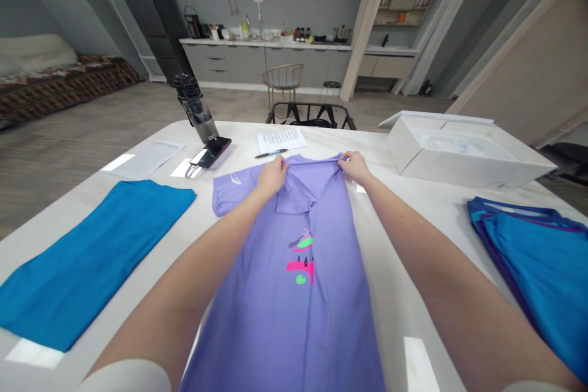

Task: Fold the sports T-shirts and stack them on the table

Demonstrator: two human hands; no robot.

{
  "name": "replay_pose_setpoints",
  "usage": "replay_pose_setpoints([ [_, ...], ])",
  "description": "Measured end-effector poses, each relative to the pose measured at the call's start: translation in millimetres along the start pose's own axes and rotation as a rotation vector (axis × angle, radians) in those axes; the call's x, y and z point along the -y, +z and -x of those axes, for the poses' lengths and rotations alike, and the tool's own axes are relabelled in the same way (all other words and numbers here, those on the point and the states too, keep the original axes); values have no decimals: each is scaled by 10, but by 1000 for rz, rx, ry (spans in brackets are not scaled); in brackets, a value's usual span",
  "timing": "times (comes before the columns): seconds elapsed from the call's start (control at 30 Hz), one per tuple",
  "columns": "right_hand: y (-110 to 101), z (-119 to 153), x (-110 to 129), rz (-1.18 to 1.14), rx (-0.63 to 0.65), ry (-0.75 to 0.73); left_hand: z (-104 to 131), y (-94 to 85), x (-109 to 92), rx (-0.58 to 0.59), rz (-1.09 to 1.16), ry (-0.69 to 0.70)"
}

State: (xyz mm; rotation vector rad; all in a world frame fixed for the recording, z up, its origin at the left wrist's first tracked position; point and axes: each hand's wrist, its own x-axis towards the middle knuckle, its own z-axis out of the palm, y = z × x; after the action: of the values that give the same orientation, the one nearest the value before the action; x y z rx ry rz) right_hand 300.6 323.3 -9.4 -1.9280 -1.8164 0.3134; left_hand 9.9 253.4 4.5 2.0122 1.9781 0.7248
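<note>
A purple T-shirt [271, 294] lies on the white table with its collar end away from me. Its right side is folded inward over part of a pink and green print, while the left sleeve stays spread out. My left hand [272, 176] pinches the fabric at the collar's left side. At the far right corner of the folded edge, my right hand [354, 168] is closed on the shirt too. Both arms reach forward over the table.
A folded blue garment [96, 257] lies on the left, stacked folded clothes [537, 251] on the right. An open white box [459, 153] stands at the back right. Farther back are a pen [271, 153], a printed sheet [282, 138], a phone [211, 152] and a clear bottle [199, 116].
</note>
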Motion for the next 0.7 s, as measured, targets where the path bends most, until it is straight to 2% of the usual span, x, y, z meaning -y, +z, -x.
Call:
replay_pose_setpoints([
  [0.2,168,156,97,134,42,26,-76,148,249,16,13,-73],
  [0.37,166,367,130,211,-94,20,-36,99,257,-10,-83,-85],
  [0.47,145,486,220,299,-186,-63,72,32,168,-69,-197,-90],
  [0.57,190,582,330,311,-135,-196,218,37,41,-146,-299,105],
  [0.63,261,633,380,271,-52,-212,312,100,-32,-70,-300,297],
  [0.7,340,674,393,244,18,-202,386,192,-72,62,-272,378],
])
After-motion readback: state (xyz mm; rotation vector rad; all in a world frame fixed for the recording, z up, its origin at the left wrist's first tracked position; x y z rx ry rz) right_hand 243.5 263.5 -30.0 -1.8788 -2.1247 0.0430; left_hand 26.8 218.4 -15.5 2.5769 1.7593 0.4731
